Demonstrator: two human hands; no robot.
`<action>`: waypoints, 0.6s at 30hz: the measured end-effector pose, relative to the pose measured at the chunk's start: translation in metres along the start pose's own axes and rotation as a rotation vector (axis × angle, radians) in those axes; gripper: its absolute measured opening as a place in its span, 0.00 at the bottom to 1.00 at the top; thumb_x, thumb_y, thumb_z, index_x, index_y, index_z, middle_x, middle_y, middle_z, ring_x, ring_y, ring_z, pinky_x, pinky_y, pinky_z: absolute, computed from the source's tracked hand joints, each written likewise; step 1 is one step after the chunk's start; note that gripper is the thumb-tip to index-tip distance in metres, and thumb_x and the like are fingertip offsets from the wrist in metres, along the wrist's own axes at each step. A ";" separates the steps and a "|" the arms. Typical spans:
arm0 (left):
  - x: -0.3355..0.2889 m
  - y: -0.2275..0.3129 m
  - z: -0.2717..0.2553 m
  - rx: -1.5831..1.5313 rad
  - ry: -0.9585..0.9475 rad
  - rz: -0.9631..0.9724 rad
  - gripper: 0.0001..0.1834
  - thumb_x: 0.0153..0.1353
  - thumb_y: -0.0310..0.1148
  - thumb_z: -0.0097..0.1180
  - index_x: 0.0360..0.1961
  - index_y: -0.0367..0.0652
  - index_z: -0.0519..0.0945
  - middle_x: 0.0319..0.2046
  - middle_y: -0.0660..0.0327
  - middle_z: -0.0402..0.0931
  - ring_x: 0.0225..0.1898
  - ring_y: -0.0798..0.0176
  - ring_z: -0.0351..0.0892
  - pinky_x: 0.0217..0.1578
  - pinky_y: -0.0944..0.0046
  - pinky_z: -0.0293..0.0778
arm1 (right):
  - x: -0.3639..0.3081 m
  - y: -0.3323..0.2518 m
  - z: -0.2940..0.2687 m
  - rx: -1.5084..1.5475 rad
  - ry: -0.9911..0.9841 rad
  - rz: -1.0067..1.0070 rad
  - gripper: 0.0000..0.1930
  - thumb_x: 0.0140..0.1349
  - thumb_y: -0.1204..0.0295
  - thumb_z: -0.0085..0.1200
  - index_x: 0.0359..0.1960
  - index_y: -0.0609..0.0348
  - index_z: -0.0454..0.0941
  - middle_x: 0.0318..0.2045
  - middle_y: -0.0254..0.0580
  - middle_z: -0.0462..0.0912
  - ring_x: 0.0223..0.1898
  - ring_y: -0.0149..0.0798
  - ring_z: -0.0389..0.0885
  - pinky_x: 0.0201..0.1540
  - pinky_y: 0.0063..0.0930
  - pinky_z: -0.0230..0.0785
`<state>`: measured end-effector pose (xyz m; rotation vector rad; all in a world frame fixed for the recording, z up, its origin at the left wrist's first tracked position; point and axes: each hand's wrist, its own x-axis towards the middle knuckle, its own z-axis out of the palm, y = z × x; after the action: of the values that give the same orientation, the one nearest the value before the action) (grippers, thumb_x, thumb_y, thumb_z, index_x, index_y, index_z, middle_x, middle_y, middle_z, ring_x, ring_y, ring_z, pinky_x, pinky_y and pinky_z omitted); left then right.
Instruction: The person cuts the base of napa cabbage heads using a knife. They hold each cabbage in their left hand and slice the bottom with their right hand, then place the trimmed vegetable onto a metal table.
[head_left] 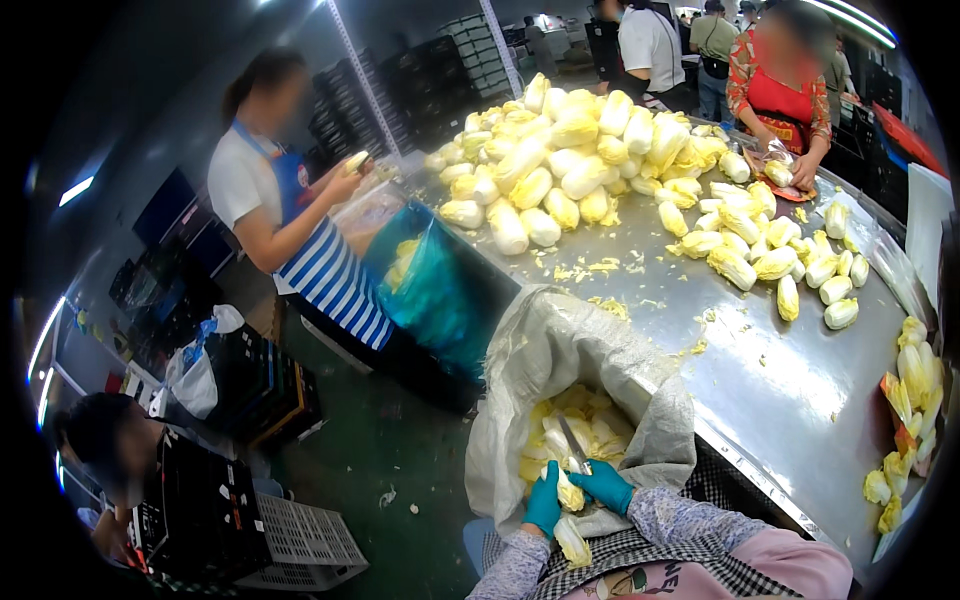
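My left hand (543,502), in a teal glove, is closed around a small napa cabbage (570,494) with pale yellow leaves. In my right hand (604,487), gloved alike, is a knife (574,440), its blade pointing up and away from me. Both hands are close together at the near rim of a whitish woven sack (505,375). Inside the sack lies a heap of loose cabbage leaves (541,432). Just below my hands, against my checked apron, is another pale cabbage piece (573,543); whether it rests there or is falling, I cannot tell.
A metal table (750,370) bears a big pile of napa cabbages (560,150) and a smaller group (770,245). Leaf scraps dot its surface. One co-worker (275,180) stands left beside a blue-green bag (450,280), another (780,95) at the far right. Black crates (205,500) stand lower left.
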<state>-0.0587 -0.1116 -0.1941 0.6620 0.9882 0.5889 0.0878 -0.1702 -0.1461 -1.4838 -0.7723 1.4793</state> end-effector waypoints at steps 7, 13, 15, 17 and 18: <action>0.005 -0.009 -0.015 -0.155 0.173 0.001 0.24 0.65 0.51 0.47 0.44 0.38 0.75 0.32 0.54 0.78 0.29 0.56 0.79 0.29 0.58 0.77 | 0.015 0.012 -0.009 -0.502 0.230 -0.225 0.24 0.55 0.58 0.60 0.45 0.63 0.73 0.35 0.51 0.81 0.37 0.45 0.80 0.40 0.35 0.72; -0.005 0.003 0.001 0.127 0.107 0.186 0.19 0.66 0.45 0.46 0.40 0.38 0.75 0.31 0.56 0.76 0.31 0.60 0.77 0.31 0.63 0.74 | 0.006 -0.018 -0.008 -0.416 0.032 -0.058 0.34 0.55 0.48 0.59 0.55 0.62 0.70 0.38 0.47 0.81 0.38 0.38 0.80 0.40 0.30 0.73; -0.003 -0.012 0.005 0.354 0.137 0.336 0.16 0.67 0.41 0.44 0.38 0.37 0.74 0.34 0.55 0.76 0.33 0.62 0.75 0.35 0.63 0.72 | 0.004 -0.028 -0.008 -0.184 -0.226 0.134 0.29 0.55 0.49 0.59 0.49 0.61 0.74 0.33 0.41 0.81 0.33 0.32 0.78 0.36 0.26 0.73; -0.007 -0.011 0.009 0.460 0.156 0.330 0.17 0.67 0.42 0.45 0.39 0.36 0.74 0.35 0.54 0.76 0.35 0.62 0.74 0.37 0.61 0.71 | 0.009 -0.012 -0.004 -0.150 -0.162 0.018 0.26 0.55 0.49 0.60 0.44 0.60 0.76 0.31 0.37 0.80 0.30 0.28 0.76 0.33 0.25 0.72; -0.002 -0.012 0.008 0.448 0.181 0.305 0.18 0.66 0.42 0.44 0.38 0.34 0.74 0.35 0.53 0.76 0.35 0.60 0.74 0.37 0.59 0.71 | 0.020 -0.002 -0.003 -0.245 -0.119 -0.024 0.25 0.55 0.51 0.61 0.42 0.61 0.75 0.31 0.42 0.81 0.31 0.34 0.79 0.34 0.29 0.72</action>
<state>-0.0508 -0.1222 -0.1989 1.1872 1.2131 0.7097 0.0931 -0.1522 -0.1529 -1.5693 -1.0714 1.5067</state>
